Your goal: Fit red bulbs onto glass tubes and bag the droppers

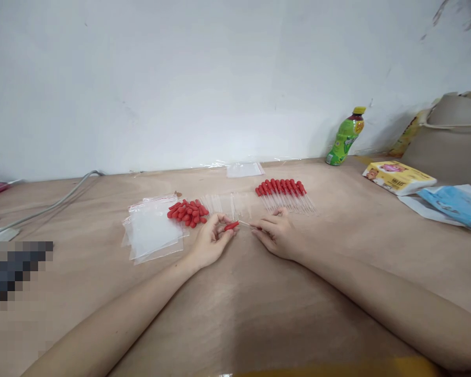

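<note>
My left hand (215,238) pinches a red rubber dropper bulb (231,225) between thumb and fingers. From the other side, my right hand (273,231) grips a thin clear dropper tube (244,223), whose end meets the bulb's mouth; how deep it sits I cannot tell. Just beyond my left hand lies a heap of loose red bulbs (187,211), partly on clear zip bags (155,230). Loose clear tubes (232,204) are spread behind both hands. Past my right hand, droppers with red bulbs fitted (284,189) lie side by side in a row.
Against the wall lies another small clear bag (244,169). At right are a green drink bottle (345,136), a yellow tissue pack (400,177), a blue packet (457,204) and a grey bag-like container (451,136). A grey cable (68,195) crosses the left side, near a pixelated dark object (15,272).
</note>
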Tool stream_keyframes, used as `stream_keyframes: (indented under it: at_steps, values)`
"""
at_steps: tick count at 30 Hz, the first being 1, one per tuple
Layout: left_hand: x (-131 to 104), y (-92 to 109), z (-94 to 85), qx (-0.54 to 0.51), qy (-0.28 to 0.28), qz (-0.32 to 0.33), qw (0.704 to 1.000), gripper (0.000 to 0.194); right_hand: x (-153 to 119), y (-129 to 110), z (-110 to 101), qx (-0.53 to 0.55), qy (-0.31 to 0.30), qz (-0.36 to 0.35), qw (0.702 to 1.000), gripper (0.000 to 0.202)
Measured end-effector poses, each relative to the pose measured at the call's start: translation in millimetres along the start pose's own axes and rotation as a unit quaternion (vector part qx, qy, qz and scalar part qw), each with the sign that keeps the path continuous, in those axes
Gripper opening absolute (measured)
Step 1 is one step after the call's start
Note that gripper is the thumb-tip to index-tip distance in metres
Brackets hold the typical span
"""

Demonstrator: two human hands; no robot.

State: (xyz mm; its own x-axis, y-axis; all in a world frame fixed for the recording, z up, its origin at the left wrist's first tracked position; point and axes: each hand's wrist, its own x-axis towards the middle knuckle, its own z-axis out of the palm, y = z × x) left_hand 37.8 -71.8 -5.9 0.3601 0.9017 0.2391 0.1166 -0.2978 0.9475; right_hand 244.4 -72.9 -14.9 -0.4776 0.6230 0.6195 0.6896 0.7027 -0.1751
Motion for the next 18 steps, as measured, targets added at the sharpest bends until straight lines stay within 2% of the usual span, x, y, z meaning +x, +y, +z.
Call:
stream_keyframes:
  at_steps: [6, 9, 13, 18]
  values:
    - [0.9, -4.4, -3.7, 0.135, 0.038, 0.020, 0.990, 0.023, -0.8, -1.8, 1.4, 0.042, -0.003, -0.020, 0.999, 0.020]
    - [1.7, -10.7, -5.3, 0.163, 0.047, 0.033, 0.985, 0.024, -0.2, -3.5, 0.0, 0.062, -0.013, -0.025, 0.998, 0.019]
    - [1.6, -13.4, -8.5, 0.197, 0.043, 0.054, 0.978, 0.023, 2.3, -5.3, -5.1, 0.069, -0.038, -0.023, 0.997, 0.021]
    - [-0.5, -2.5, -10.4, 0.244, 0.010, 0.106, 0.964, 0.018, 4.6, -0.3, -9.7, 0.074, -0.059, -0.029, 0.995, 0.022]
